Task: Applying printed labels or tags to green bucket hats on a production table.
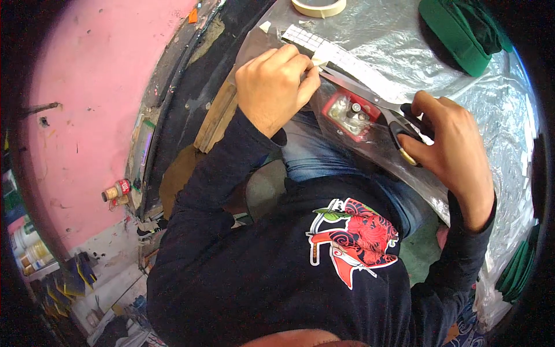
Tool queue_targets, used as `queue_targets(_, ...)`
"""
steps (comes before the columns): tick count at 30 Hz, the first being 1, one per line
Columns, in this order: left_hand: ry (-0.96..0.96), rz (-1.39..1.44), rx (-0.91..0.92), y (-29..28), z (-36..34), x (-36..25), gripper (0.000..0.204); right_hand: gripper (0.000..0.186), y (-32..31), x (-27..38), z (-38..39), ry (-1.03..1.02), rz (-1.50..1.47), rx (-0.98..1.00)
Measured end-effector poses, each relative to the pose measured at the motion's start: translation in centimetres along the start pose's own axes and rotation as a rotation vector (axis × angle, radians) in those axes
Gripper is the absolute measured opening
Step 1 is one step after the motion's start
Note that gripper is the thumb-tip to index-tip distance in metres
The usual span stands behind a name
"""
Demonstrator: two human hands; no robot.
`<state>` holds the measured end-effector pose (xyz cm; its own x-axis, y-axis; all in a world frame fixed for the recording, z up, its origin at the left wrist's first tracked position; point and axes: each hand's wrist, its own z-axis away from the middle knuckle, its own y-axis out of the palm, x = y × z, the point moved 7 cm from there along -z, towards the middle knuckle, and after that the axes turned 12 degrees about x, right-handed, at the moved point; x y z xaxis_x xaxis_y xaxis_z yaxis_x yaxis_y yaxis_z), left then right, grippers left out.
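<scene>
My right hand grips a pair of scissors by its dark and yellow handles. The blades stand apart and point left toward my left hand. Between the pinched thumb and fingers of that left hand is a small cream piece of tape, close to the blade tips. Beneath the scissors lies a long white strip with a printed grid on the plastic-covered table. A red dish holding small metal and clear items sits just below the blades, near the table's edge.
A roll of cream tape lies at the table's far side. Farther right rests a green cap, and a stack of green cloth items is at the right rim. Wrinkled clear plastic covers the table. Small bottles stand left, by a pink wall.
</scene>
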<state>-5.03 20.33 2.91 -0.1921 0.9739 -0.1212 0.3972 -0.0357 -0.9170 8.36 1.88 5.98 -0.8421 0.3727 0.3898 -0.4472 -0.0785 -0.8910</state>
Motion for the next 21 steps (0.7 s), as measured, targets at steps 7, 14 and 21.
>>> queue_targets(7,0.158,-0.116,0.070,-0.6,-2.0,-0.9,0.014,0.039,-0.2,2.0,-0.4,-0.092,0.221,-0.056)
queue_targets(14,0.239,-0.265,0.210,-1.3,-4.0,-1.0,0.017,0.038,0.6,2.1,-1.2,-0.027,0.371,-0.013)
queue_targets(21,0.197,-0.323,0.412,-1.7,-6.5,-0.2,0.022,0.009,1.0,2.4,-0.8,-0.124,0.484,-0.168)
